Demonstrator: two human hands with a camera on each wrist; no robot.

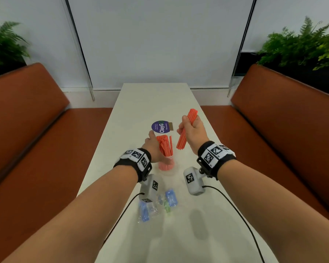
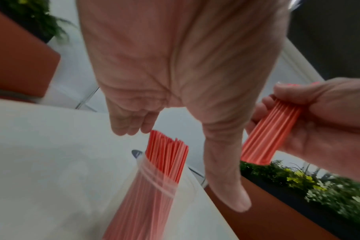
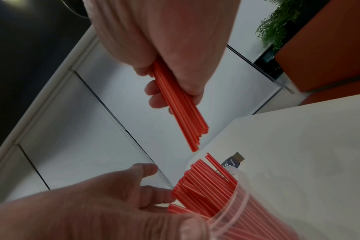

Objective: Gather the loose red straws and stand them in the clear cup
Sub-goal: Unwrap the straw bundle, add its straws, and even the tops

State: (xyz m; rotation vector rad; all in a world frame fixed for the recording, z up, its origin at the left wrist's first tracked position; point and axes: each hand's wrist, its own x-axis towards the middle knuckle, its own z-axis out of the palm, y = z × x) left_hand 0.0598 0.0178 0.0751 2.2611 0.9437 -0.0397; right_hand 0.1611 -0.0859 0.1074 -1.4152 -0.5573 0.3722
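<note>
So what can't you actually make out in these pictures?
- The small print on the purple sticker: too small in the head view.
- The clear cup: its left side is hidden behind the left hand in the head view.
- The count of the straw bundle: the right hand wraps its middle.
- The wrapped blue items: blurred, so unidentifiable.

A round purple sticker (image 1: 160, 126) lay on the white table (image 1: 141, 103), toward its far end and near the middle of its width. It carried the white word "ClayG", running sideways; the smaller lines beside the word were too fine to read. The bands on both wrists and the camera housings under them bore black-and-white square code markers with no legible lettering.
</note>
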